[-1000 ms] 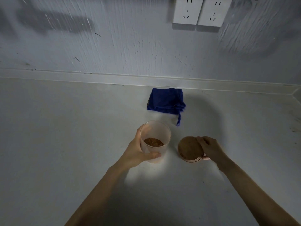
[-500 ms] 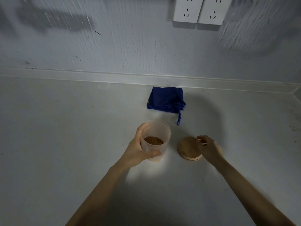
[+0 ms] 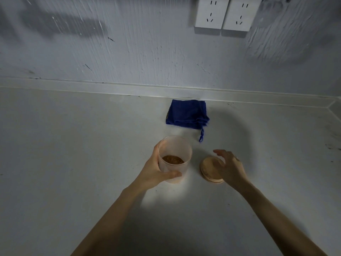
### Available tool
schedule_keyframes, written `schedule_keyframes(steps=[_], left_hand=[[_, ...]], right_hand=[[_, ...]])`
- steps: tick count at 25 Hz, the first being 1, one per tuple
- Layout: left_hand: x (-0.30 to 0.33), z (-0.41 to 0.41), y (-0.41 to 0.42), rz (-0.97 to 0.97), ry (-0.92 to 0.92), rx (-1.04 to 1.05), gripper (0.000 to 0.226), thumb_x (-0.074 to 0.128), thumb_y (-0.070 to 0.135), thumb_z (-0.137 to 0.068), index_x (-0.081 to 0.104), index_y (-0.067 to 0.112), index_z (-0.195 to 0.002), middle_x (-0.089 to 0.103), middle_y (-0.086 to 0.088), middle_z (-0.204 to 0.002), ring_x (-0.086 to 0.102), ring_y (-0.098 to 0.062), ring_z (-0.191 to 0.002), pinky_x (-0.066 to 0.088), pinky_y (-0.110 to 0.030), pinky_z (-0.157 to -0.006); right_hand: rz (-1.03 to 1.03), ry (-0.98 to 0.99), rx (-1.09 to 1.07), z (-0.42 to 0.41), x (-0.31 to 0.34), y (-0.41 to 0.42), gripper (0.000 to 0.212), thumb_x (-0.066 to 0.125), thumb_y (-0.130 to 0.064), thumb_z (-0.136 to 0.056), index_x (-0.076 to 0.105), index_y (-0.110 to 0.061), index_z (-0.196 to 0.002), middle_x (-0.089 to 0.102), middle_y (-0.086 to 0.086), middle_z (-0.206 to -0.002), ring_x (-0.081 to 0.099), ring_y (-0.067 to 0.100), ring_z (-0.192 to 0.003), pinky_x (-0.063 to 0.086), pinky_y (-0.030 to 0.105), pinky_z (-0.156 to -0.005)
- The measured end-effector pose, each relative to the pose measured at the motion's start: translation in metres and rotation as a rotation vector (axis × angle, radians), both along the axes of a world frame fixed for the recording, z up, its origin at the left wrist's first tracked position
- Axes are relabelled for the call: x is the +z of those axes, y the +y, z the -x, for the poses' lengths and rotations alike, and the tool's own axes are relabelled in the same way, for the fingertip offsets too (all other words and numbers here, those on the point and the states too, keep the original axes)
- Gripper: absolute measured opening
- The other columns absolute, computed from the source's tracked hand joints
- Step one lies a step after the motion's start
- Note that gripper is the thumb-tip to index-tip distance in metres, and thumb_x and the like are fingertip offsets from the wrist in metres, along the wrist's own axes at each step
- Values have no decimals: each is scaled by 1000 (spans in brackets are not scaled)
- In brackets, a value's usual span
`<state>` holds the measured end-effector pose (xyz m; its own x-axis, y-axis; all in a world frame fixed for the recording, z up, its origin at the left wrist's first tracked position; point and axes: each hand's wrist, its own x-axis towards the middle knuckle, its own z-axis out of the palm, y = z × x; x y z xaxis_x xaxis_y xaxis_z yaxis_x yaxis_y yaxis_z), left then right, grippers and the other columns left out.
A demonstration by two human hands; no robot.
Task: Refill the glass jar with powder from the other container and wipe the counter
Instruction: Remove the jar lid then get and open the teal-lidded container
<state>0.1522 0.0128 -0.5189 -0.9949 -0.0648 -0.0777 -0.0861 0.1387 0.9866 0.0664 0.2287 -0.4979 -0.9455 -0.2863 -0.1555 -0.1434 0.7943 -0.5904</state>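
Observation:
A clear glass jar (image 3: 175,154) stands upright on the white counter (image 3: 73,163), with a little brown powder (image 3: 172,159) at its bottom. My left hand (image 3: 156,170) is wrapped around the jar's left side. A round wooden lid (image 3: 209,169) lies flat on the counter to the right of the jar. My right hand (image 3: 228,166) hovers just over the lid's right part, fingers spread, holding nothing. A folded dark blue cloth (image 3: 187,114) lies behind the jar near the wall. No second container is in view.
The counter meets a white wall along a low ledge (image 3: 129,88) at the back. Two white wall sockets (image 3: 224,13) sit high on the wall. At the far right the counter turns a corner (image 3: 332,108) and shows dark specks.
My right hand set the wooden lid down flat on the counter, let go of it and lifted with fingers spread. My left hand and the jar stayed put.

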Motion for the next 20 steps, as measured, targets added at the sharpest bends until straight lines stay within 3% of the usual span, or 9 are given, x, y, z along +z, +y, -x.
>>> schedule_keyframes(steps=[2, 5, 8, 11, 13, 16, 20], left_hand=[[2, -1, 1, 11, 14, -2, 86, 80, 20, -52, 29, 41, -118, 42, 18, -118, 47, -5, -111, 49, -12, -79], [4, -12, 0, 29, 1, 20, 87, 79, 31, -50, 28, 46, -119, 42, 16, -123, 46, -7, -116, 49, -18, -85], [7, -32, 4, 138, -39, 109, 82, 79, 26, -61, 26, 39, -122, 39, 18, -127, 43, -5, -120, 40, -10, -90], [8, -52, 14, 291, -190, 250, 82, 71, 26, -73, 20, 23, -137, 32, 0, -145, 33, -22, -133, 34, -36, -104], [11, -69, 25, 349, -206, 281, 75, 67, 36, -75, 25, 24, -136, 33, 0, -144, 34, -21, -132, 34, -37, -104], [16, -91, 34, 359, -118, 251, 81, 54, 68, -66, 32, 25, -131, 39, 3, -133, 41, -17, -123, 37, -36, -101], [-1, -134, 29, 527, -38, 163, 86, 31, 83, -66, 40, 23, -128, 43, -2, -138, 43, -20, -125, 37, -42, -106]], right_hand=[[21, 15, 63, -5, 5, -6, 37, 49, -15, -90, 46, -17, -127, 46, 11, -134, 44, 28, -119, 38, 33, -93], [59, 2, 119, -17, 8, -14, 42, 53, -13, -88, 45, -16, -129, 46, 11, -133, 47, 27, -117, 40, 32, -96], [41, 66, 201, -31, 3, -17, 45, 60, -19, -85, 47, -9, -127, 50, 13, -131, 49, 29, -117, 40, 45, -101], [36, 9, 245, -49, 0, -16, 51, 63, -24, -82, 44, -10, -127, 49, 10, -132, 46, 27, -122, 39, 46, -103], [39, 29, 308, -63, -5, -12, 55, 65, -24, -81, 42, -13, -130, 46, 10, -136, 43, 28, -125, 39, 51, -103], [-3, 65, 340, -73, -9, -8, 57, 63, -28, -81, 41, -13, -131, 42, 10, -141, 39, 30, -130, 33, 51, -107], [-66, 73, 355, -111, -19, -4, 57, 57, -34, -85, 35, -16, -135, 34, 7, -146, 28, 24, -136, 23, 45, -113]])
